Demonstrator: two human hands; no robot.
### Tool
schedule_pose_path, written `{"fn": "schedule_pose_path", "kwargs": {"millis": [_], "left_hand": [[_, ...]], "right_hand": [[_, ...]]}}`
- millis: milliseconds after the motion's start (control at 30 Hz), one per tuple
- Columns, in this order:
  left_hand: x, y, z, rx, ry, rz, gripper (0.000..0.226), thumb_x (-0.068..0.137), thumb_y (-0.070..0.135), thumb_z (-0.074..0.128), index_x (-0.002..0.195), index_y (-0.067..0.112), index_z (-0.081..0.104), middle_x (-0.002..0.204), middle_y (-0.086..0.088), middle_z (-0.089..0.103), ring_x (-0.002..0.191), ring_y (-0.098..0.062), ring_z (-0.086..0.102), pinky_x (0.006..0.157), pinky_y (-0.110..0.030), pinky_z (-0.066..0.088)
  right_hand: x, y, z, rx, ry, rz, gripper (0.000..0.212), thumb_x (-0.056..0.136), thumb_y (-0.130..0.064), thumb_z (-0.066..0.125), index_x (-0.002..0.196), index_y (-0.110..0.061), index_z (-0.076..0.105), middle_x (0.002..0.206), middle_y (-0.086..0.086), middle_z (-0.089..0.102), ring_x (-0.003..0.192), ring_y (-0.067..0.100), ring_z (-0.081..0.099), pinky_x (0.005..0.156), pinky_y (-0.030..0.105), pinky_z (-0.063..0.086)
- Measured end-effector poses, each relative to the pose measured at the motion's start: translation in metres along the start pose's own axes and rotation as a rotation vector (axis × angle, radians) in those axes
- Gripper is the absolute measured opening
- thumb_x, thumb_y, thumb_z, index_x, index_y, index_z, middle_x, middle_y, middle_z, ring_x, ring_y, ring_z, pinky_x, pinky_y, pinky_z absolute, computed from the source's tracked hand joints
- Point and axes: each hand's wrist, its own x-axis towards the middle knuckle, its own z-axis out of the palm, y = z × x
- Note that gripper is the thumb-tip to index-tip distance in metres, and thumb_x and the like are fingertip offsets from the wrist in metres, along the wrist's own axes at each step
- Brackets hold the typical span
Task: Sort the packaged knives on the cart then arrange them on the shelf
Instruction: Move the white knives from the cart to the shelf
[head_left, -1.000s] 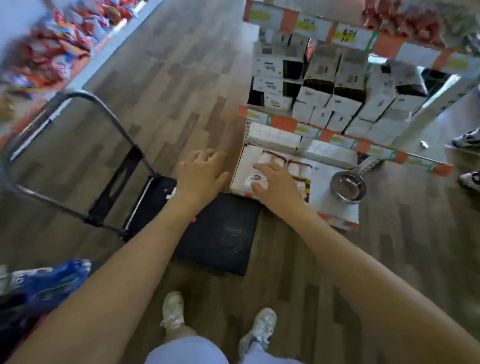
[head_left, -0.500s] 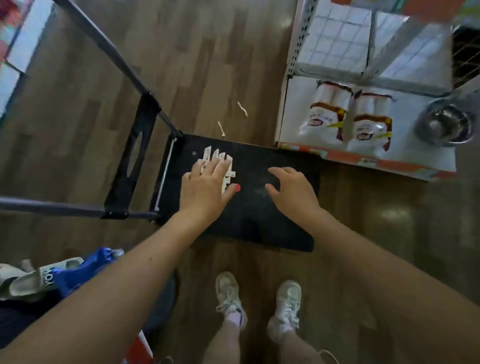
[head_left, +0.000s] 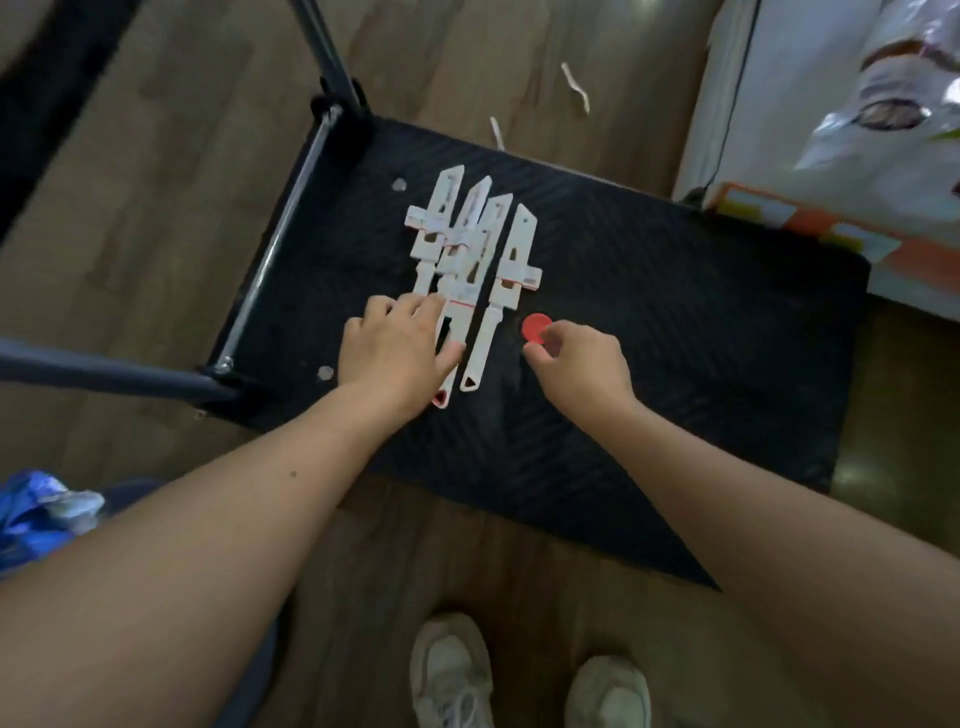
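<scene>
Several packaged knives (head_left: 470, 244) in white card sleeves lie side by side on the black cart deck (head_left: 675, 322), tips pointing away from me. My left hand (head_left: 400, 353) rests flat on the handle ends of the left-hand knives, fingers straight. The rightmost knife (head_left: 501, 291) lies just clear of that hand. My right hand (head_left: 582, 364) hovers over the deck to the right of the knives, its loosely curled fingertips at the edge of a small red disc (head_left: 534, 327). The shelf (head_left: 810, 228) shows at the upper right with its orange label strip.
The cart's folded metal handle (head_left: 291, 208) runs along the deck's left side. White bags (head_left: 883, 104) lie on the bottom shelf board. Paper scraps (head_left: 575, 85) lie on the wood floor. A blue bag (head_left: 36, 514) sits at lower left, my shoes (head_left: 452, 670) below.
My view has dropped and closed in on the cart. My left hand has slid back to the knife handles, uncovering the blades. My right hand has moved left toward the red disc.
</scene>
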Motion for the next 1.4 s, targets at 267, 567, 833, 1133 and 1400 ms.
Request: {"fn": "schedule_pose_path", "kwargs": {"millis": [267,567,833,1133,1400], "left_hand": [[0.018,-0.005,0.076,0.073,0.073,-0.067,0.068,0.086,0.059,0.046,0.137,0.017,0.026,0.129,-0.010,0.045,0.117,-0.029,0.041,0.089,-0.037,0.039],[0.027,-0.003,0.079,0.106,0.133,-0.097,0.040,0.091,0.047,0.047,0.112,0.014,0.056,0.126,-0.005,0.037,0.119,-0.025,0.033,0.084,-0.034,0.038],[0.022,-0.002,0.082,-0.154,0.124,-0.173,0.036,0.092,0.041,0.050,0.109,0.011,0.059,0.118,-0.006,0.048,0.103,-0.026,0.052,0.074,-0.036,0.043],[-0.011,0.029,0.038,-0.364,0.197,-0.185,0.033,0.092,0.035,0.053,0.104,0.005,0.060,0.111,-0.007,0.053,0.098,-0.027,0.056,0.074,-0.031,0.040],[-0.050,0.094,-0.137,-0.477,0.371,-0.052,0.032,0.092,0.033,0.054,0.109,0.007,0.061,0.111,-0.004,0.055,0.100,-0.021,0.056,0.081,-0.028,0.040]], "right_hand": [[0.041,-0.004,0.070,0.035,0.084,0.082,0.038,0.091,-0.043,0.051,0.114,-0.013,0.052,0.111,0.005,0.060,0.098,0.025,0.056,0.069,0.032,0.038],[0.054,-0.011,0.077,0.042,0.093,0.090,0.039,0.087,-0.037,0.059,0.109,-0.007,0.049,0.108,0.010,0.061,0.102,0.030,0.060,0.073,0.036,0.044],[0.060,-0.010,0.077,0.132,0.106,0.102,0.021,0.083,-0.022,0.064,0.089,-0.003,0.055,0.091,0.011,0.055,0.097,0.031,0.062,0.073,0.036,0.049],[0.014,0.010,0.026,0.149,0.077,0.107,0.020,0.083,-0.023,0.061,0.090,-0.005,0.057,0.095,0.012,0.065,0.091,0.028,0.063,0.066,0.032,0.044],[-0.055,-0.039,-0.133,0.131,0.251,0.045,0.029,0.082,-0.030,0.065,0.101,-0.011,0.055,0.098,0.010,0.065,0.089,0.027,0.066,0.080,0.044,0.056]]}}
